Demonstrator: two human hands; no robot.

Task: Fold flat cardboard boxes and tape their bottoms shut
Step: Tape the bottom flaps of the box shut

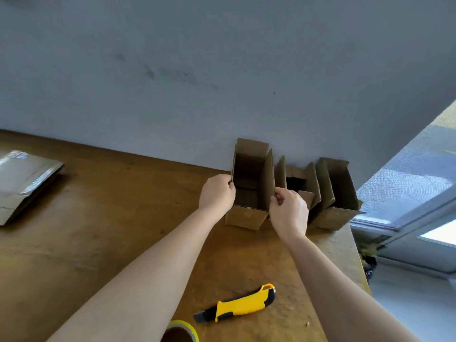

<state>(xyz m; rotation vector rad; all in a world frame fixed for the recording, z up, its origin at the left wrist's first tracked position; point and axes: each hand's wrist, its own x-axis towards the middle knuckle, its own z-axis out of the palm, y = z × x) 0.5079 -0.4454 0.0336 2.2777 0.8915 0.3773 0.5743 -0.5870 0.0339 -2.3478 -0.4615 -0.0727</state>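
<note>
An upright brown cardboard box with its top flaps standing open sits on the wooden table against the grey wall. My left hand pinches its left top flap. My right hand pinches its right top flap. To its right stand two more open boxes, a small one and a larger one. A stack of flat cardboard boxes lies at the far left of the table. A tape roll shows at the bottom edge.
A yellow and black utility knife lies on the table near me, blade end pointing left. The table's right edge drops off beside a window and floor. The grey wall bounds the far side.
</note>
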